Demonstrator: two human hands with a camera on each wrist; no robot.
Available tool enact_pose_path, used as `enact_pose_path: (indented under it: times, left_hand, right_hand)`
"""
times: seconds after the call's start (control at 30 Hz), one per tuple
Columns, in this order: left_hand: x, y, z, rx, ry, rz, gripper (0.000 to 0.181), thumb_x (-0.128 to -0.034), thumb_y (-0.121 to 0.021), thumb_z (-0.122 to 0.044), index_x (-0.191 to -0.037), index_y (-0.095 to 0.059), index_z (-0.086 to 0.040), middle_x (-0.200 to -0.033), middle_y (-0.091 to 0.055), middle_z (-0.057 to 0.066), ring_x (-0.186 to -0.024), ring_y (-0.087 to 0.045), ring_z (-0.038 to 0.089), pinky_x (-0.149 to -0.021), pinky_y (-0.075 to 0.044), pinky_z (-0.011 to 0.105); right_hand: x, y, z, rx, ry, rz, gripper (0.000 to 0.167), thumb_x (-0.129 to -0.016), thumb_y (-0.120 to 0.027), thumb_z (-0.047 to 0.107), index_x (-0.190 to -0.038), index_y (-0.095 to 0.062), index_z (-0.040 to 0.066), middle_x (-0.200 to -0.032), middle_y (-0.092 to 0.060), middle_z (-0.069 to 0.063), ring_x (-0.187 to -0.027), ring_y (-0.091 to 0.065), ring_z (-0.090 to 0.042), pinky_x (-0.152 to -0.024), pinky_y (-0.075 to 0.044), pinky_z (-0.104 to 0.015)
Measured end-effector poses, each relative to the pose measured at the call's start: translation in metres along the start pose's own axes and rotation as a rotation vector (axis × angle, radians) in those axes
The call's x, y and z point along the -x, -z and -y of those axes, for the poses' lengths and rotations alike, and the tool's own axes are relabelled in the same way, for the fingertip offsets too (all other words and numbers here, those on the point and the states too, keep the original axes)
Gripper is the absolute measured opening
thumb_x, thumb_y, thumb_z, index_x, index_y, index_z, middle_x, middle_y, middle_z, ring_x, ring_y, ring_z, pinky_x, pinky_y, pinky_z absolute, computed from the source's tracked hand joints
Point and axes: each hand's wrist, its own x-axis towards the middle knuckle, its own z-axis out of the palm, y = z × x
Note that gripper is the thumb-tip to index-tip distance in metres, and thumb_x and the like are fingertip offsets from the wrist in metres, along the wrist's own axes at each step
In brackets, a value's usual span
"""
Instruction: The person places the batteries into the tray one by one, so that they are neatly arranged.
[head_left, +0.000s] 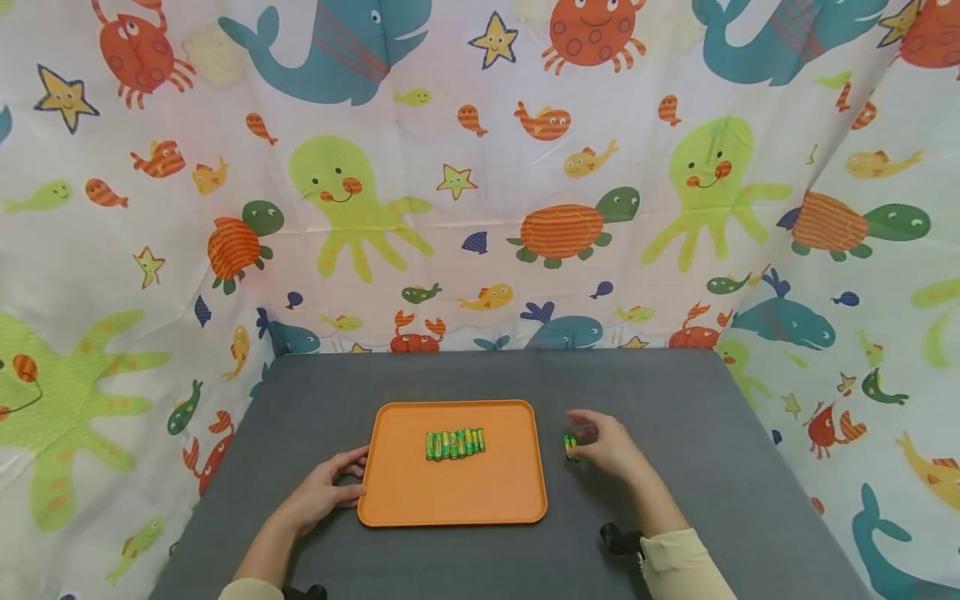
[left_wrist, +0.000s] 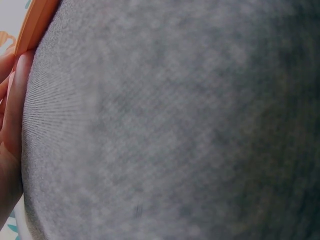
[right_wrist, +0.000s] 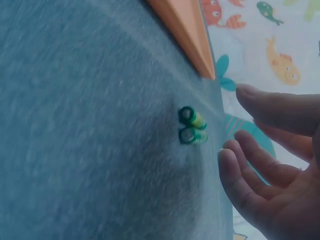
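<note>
An orange tray (head_left: 453, 492) lies on the grey table, carrying a row of several green-and-yellow batteries (head_left: 454, 444) set side by side. At the tray's left edge is my left hand (head_left: 321, 493), its fingertips touching the rim. The left wrist view shows those fingers (left_wrist: 20, 80) against the tray wall (left_wrist: 36, 25). Right of the tray, two more batteries (right_wrist: 194, 126) stand or lie together on the table; the head view shows them partly behind my right hand (head_left: 611, 446). In the right wrist view, this hand's thumb and fingers (right_wrist: 275, 110) are spread, holding nothing, just apart from the pair.
The grey table (head_left: 480, 562) runs back to a white curtain (head_left: 450, 317) printed with sea animals, which also hangs along both sides. A dark strap-like device (head_left: 621, 540) sits at my right wrist.
</note>
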Motion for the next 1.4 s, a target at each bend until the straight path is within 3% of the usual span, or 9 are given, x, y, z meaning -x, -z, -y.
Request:
enact_pose_path:
  times: [0.43, 0.77, 1.1, 1.4]
  left_hand:
    - [-0.002, 0.001, 0.000, 0.011, -0.005, 0.006, 0.075, -0.0918, -0.074, -0.012, -0.157, -0.037, -0.008, -0.137, -0.044, 0.020, -0.117, -0.052, 0.027, -0.085, -0.061, 0.037]
    - [0.000, 0.000, 0.000, 0.027, -0.011, 0.008, 0.075, -0.0917, -0.074, -0.011, -0.156, -0.036, -0.007, -0.137, -0.044, 0.020, -0.118, -0.051, 0.028, -0.085, -0.061, 0.038]
    - [-0.002, 0.001, -0.001, 0.018, 0.012, -0.004, 0.074, -0.0914, -0.074, -0.011, -0.156, -0.038, -0.010, -0.137, -0.044, 0.018, -0.118, -0.051, 0.027, -0.085, -0.061, 0.037]
    - [-0.003, 0.001, 0.001, 0.021, 0.005, 0.001, 0.075, -0.0907, -0.075, -0.012, -0.156, -0.038, -0.009, -0.138, -0.044, 0.018, -0.117, -0.052, 0.026, -0.085, -0.061, 0.037]
  right_hand:
    - [0.004, -0.002, -0.016, 0.085, -0.075, 0.061, 0.070, -0.065, -0.091, -0.002, -0.129, -0.067, 0.006, -0.115, -0.067, -0.013, -0.102, -0.063, -0.028, -0.079, -0.053, -0.039]
    - [0.004, -0.007, -0.021, 0.146, -0.071, 0.004, 0.051, -0.068, -0.089, 0.001, -0.116, -0.073, 0.006, -0.103, -0.065, -0.009, -0.094, -0.063, -0.024, -0.080, -0.052, -0.042]
    - [0.005, -0.003, -0.022, -0.045, -0.064, -0.044, 0.048, -0.076, -0.081, -0.003, -0.122, -0.067, 0.000, -0.102, -0.074, -0.012, -0.090, -0.071, -0.021, -0.066, -0.055, -0.028]
    - [0.003, -0.002, 0.000, -0.100, -0.002, -0.032, 0.048, -0.080, -0.080, -0.001, -0.126, -0.065, -0.002, -0.107, -0.073, -0.013, -0.091, -0.070, -0.021, -0.070, -0.056, -0.027]
